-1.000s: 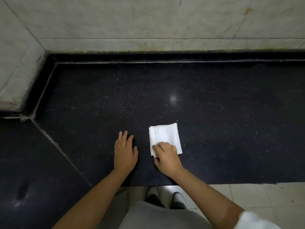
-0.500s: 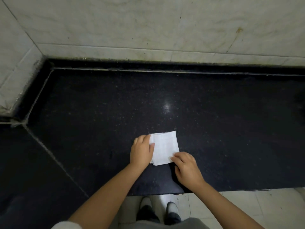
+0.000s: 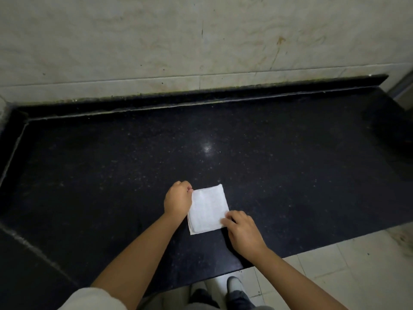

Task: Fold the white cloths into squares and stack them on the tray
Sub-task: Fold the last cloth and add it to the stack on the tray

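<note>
Since the frame half a second earlier, both hands have kept their places at the folded white cloth, while the view has swung to the right, so that the right end of the counter now shows. One second earlier the left hand lay flat on the counter, apart from the cloth, and only the right hand touched it.

Left hand: placed at the cloth's left edge, fingers curled, fingertips meeting the far left corner. Its grip appears to pinch that corner, though the contact itself is largely hidden behind the knuckles.

Right hand: placed at the near right corner of the cloth, fingers bent, fingertips resting on the top layer. Whether this grip pinches the corner or merely presses it down cannot be told.

Cloth: a small, nearly square white pad of several layers, the layer edges visible along its near left side. It lies flat on the dark speckled counter, close to the front edge, turned slightly anticlockwise relative to that edge.

Surroundings: a pale marbled tile wall rises behind the counter, and a raised dark lip runs along the joint. Pale floor tiles and the person's shoes appear below the front edge. A bright reflection marks the counter beyond the cloth.
</note>
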